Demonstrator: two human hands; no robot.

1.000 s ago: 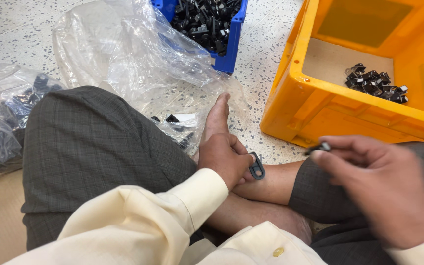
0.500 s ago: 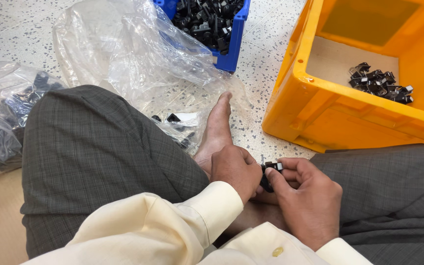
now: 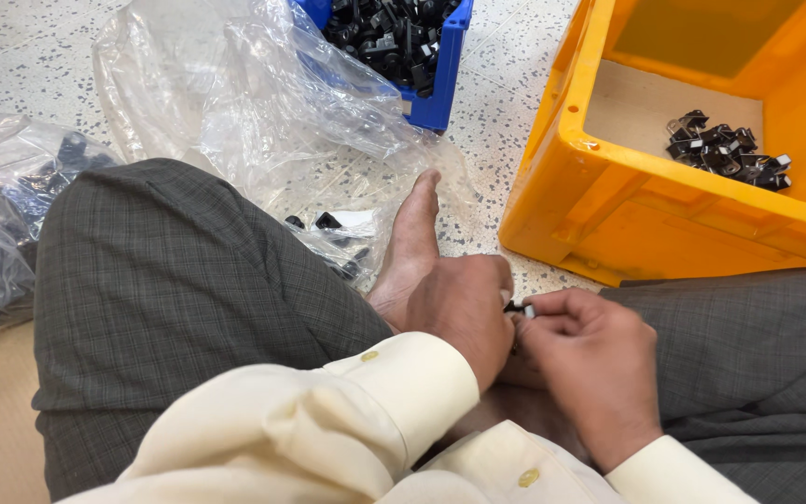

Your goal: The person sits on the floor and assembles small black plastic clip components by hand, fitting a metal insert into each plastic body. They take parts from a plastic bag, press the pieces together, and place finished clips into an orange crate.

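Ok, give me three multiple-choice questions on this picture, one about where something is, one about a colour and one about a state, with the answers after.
1. Where does the small heap of black clips lie?
A. in the orange crate
B. on the person's knee
C. on a shelf

2. What colour is the small bin full of black parts at the top?
A. green
B. blue
C. white

3. How are the left hand and right hand placed?
A. far apart
B. both inside the crate
C. together, pinching a small black part

Answers: 1 A, the clips sit on the crate's floor. 2 B, its wall is plainly blue. 3 C, the fingers of both hands meet on the part over the lap.
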